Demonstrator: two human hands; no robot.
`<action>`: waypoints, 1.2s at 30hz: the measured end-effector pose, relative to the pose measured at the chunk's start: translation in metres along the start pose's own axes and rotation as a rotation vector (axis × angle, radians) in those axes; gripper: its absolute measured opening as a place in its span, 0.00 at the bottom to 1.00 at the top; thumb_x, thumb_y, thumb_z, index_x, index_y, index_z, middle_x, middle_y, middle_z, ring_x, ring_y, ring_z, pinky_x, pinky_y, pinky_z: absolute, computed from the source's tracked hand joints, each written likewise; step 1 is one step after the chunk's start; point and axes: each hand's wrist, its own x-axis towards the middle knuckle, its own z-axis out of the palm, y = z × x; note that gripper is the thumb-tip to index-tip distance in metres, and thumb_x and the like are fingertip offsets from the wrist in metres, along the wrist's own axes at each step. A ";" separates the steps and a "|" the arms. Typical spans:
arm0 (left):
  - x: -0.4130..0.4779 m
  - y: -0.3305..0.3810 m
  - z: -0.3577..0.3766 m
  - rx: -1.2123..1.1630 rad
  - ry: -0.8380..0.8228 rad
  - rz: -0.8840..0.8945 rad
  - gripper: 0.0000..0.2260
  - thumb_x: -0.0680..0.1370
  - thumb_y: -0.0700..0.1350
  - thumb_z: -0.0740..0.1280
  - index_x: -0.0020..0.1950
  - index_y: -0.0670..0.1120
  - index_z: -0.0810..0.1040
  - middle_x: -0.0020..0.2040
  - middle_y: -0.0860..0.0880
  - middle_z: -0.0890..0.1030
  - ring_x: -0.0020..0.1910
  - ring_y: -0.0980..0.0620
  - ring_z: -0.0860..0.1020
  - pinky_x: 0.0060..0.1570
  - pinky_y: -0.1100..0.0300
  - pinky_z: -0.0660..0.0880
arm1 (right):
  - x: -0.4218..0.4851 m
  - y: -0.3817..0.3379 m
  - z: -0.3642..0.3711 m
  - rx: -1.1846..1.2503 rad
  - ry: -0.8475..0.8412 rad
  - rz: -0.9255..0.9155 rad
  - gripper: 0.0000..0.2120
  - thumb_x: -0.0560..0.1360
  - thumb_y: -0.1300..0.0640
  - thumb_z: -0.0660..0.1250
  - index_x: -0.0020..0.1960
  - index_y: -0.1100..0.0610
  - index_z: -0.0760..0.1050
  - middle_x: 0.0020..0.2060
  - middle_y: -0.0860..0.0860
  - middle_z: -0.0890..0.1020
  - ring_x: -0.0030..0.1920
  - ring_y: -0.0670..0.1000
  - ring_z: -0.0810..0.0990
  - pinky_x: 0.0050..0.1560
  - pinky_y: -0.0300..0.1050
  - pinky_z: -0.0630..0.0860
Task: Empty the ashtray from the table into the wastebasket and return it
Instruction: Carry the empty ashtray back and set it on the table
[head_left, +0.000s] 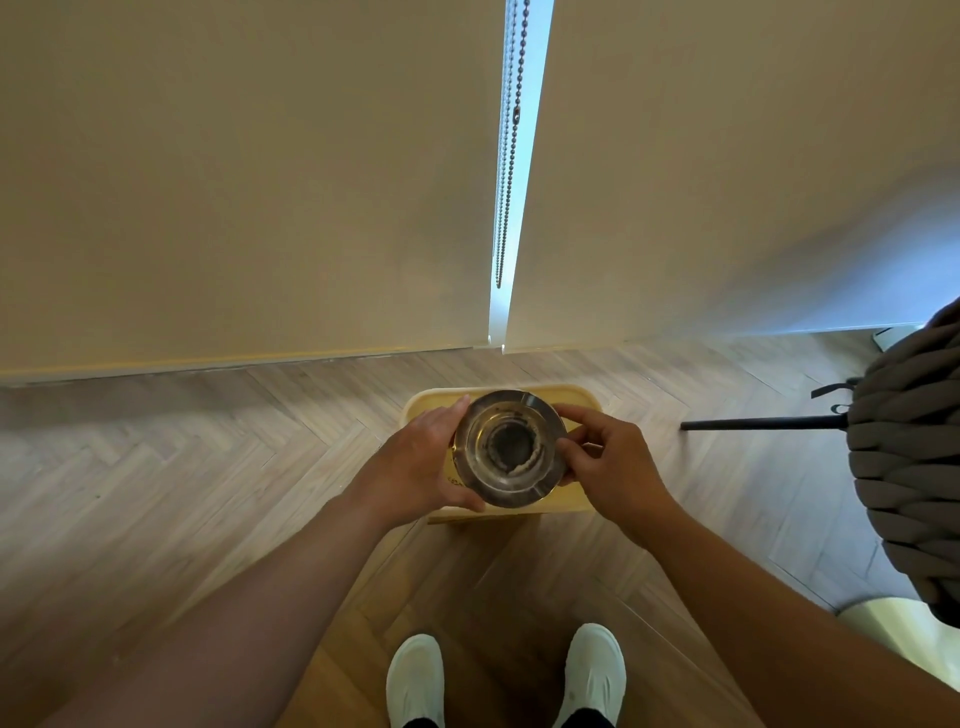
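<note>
A round glass ashtray (510, 448) with dark ash residue in its bowl is held level above a pale yellow wastebasket (576, 397) that stands on the wooden floor. My left hand (421, 462) grips the ashtray's left rim and underside. My right hand (613, 467) pinches its right rim with thumb and fingers. Most of the wastebasket's opening is hidden behind the ashtray and my hands.
Beige roller blinds with a bead chain (511, 145) hang just beyond the wastebasket. A chunky grey knitted seat (914, 457) with a black leg (758, 423) stands at the right. My white shoes (506, 680) are on the herringbone floor below.
</note>
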 end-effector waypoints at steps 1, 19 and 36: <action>0.000 0.000 -0.001 -0.001 -0.003 0.004 0.52 0.63 0.56 0.81 0.80 0.49 0.56 0.71 0.51 0.72 0.67 0.51 0.73 0.66 0.49 0.75 | 0.000 -0.001 0.000 -0.034 -0.012 -0.024 0.20 0.78 0.62 0.66 0.68 0.51 0.74 0.40 0.47 0.83 0.38 0.49 0.84 0.38 0.34 0.82; -0.018 0.016 -0.018 0.022 0.110 0.099 0.47 0.59 0.75 0.71 0.73 0.54 0.66 0.67 0.56 0.76 0.64 0.55 0.75 0.64 0.50 0.75 | -0.012 -0.006 -0.005 -0.401 -0.217 -0.384 0.52 0.58 0.32 0.75 0.73 0.42 0.51 0.70 0.48 0.68 0.68 0.50 0.68 0.70 0.56 0.70; -0.102 0.070 -0.072 0.084 0.073 0.014 0.52 0.58 0.72 0.74 0.75 0.52 0.62 0.73 0.52 0.71 0.72 0.51 0.70 0.69 0.48 0.71 | -0.092 -0.089 -0.013 -0.592 -0.237 -0.238 0.60 0.60 0.36 0.78 0.78 0.58 0.49 0.80 0.53 0.53 0.80 0.55 0.44 0.78 0.60 0.55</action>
